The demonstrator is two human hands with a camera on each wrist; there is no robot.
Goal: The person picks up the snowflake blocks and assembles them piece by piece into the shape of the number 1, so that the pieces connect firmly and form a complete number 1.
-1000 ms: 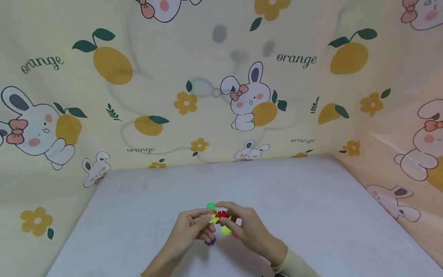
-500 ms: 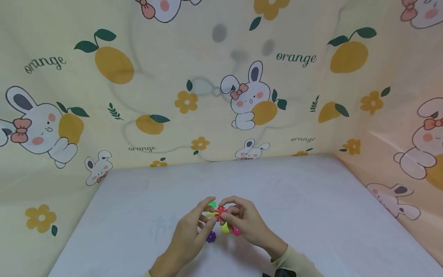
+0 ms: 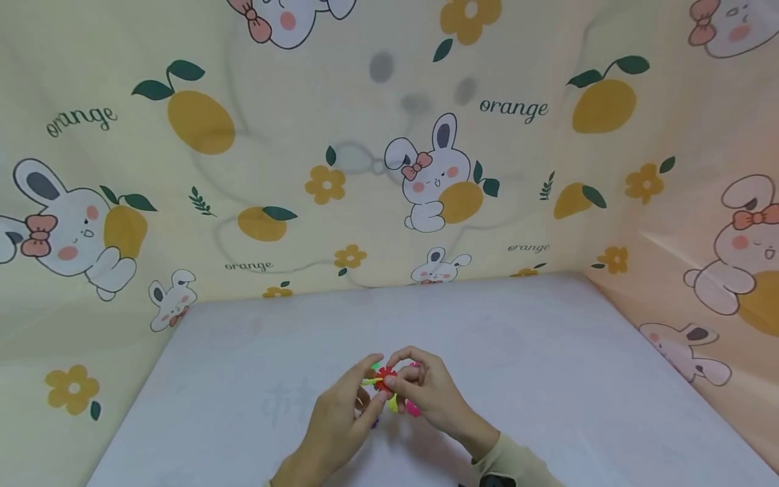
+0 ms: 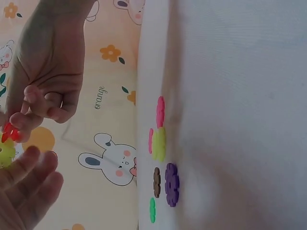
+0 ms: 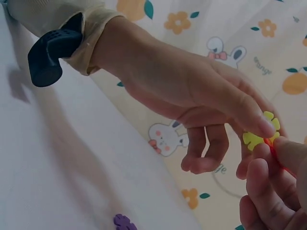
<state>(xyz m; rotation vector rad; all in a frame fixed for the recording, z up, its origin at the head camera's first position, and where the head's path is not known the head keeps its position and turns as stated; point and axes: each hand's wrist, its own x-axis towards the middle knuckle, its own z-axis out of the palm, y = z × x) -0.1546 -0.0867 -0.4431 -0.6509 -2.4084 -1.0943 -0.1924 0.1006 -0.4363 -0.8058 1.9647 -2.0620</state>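
Note:
A red flower-shaped plastic disc [image 3: 385, 379] and a yellow flower-shaped disc [image 5: 253, 139] meet crosswise between my two hands, raised over the table. My right hand [image 3: 435, 396] pinches the red disc between thumb and index finger; in the right wrist view its thumb overlaps the yellow one. My left hand [image 3: 335, 419] has thumb and fingers about the yellow disc, which shows edge-on in the head view. In the left wrist view, the red disc [image 4: 10, 132] lies at the right fingertips and the yellow disc [image 4: 5, 155] beside the left fingers.
Loose flower discs lie on the white table [image 3: 517, 392] beneath the hands: purple [image 4: 171, 185], brown [image 4: 157, 182], green [image 4: 152, 210], yellow [image 4: 159, 146] and pink [image 4: 160, 111]. A printed cloth wall [image 3: 274, 169] stands around the table. A dark device [image 5: 53, 55] sits at the right cuff.
The yellow disc has turned from face-on to edge-on against the red one. My left hand has rolled over, its back now showing, and mostly covers the purple disc.

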